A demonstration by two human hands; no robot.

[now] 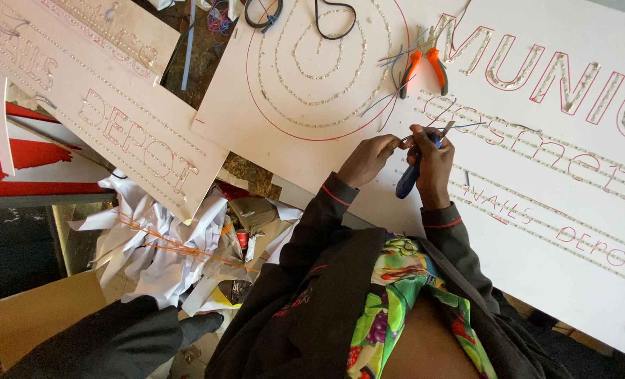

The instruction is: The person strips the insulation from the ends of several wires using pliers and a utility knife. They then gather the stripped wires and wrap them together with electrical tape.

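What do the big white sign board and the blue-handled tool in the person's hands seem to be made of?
Big white sign board: probably matte foam or plastic sheet, flat and uniformly white, with rows of small dots following red-outlined letters. Blue-handled tool, held in the right hand: glossy plastic or rubber grip; its grey tip looks metal. The left hand pinches thin wire.

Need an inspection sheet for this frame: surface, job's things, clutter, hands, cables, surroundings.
Surface: white sign board with red-outlined letters and rows of small lights.
Job's things: blue-handled pliers and thin wire.
Clutter: orange-handled pliers lying on the board; crumpled paper on the floor.
Hands: left hand pinches the wire; right hand grips the blue-handled pliers.
Cables: black cable looped over the ring pattern; loose blue wires.
Surroundings: second lettered board, red panel, cardboard.
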